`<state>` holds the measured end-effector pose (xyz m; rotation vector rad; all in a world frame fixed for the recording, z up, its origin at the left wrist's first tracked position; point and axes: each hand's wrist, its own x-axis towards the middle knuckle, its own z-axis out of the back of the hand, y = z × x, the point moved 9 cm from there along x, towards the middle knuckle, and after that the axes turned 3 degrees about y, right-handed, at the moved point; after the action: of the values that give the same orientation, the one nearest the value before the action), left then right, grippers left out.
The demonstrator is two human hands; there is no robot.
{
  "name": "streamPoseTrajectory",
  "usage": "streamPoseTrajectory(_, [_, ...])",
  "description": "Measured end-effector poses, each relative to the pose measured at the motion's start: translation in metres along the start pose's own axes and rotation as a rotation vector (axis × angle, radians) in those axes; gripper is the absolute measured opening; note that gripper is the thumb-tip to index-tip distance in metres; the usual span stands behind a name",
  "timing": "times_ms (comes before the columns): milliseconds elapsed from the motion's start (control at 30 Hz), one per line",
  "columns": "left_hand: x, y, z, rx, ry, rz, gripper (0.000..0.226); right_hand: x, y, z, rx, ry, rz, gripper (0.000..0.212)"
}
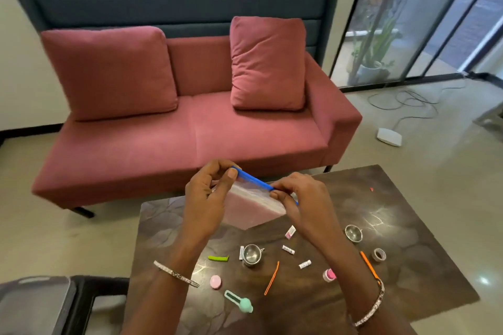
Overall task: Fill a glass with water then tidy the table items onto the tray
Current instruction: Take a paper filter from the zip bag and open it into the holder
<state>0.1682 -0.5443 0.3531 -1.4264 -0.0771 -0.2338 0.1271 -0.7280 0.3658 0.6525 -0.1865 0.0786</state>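
Left hand (206, 194), right hand (300, 200) atop bag (251, 205)

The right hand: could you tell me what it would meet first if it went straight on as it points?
Probably the left hand: the right hand points along the blue zip strip that both pinch, though depth is unclear.

The sofa (190, 130) is rose-red and the back panel (163, 8) behind it is dark grey-blue. The table (394, 226) is dark brown with pale marbled veins. The bag (253, 204) is clear, with a blue strip (253, 179). The sticks (272, 277) are orange, the clip (217, 258) lime-green, the round lid (215, 281) pink, the tool (241, 302) mint-green, and the cups (251, 253) silvery.
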Motion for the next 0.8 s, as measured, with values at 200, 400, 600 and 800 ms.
streamPoseTrajectory(200, [-0.049, -0.028, -0.007, 0.366, -0.584, 0.023, 0.013, 0.008, -0.027, 0.013, 0.267, 0.056, -0.086, 0.010])
streamPoseTrajectory(400, [-0.071, 0.018, -0.071, -0.025, -0.376, 0.428, 0.033, -0.005, -0.036, 0.000, 0.676, 0.276, -0.125, 0.012])
streamPoseTrajectory(600, [-0.095, 0.023, -0.068, -0.024, -0.541, 0.435, 0.016, -0.018, -0.040, -0.006, 0.717, 0.332, -0.137, 0.018])
streamPoseTrajectory(800, [-0.120, 0.004, -0.038, 0.442, -0.731, 0.423, 0.015, -0.013, -0.053, 0.011, 0.527, 0.119, -0.054, 0.028])
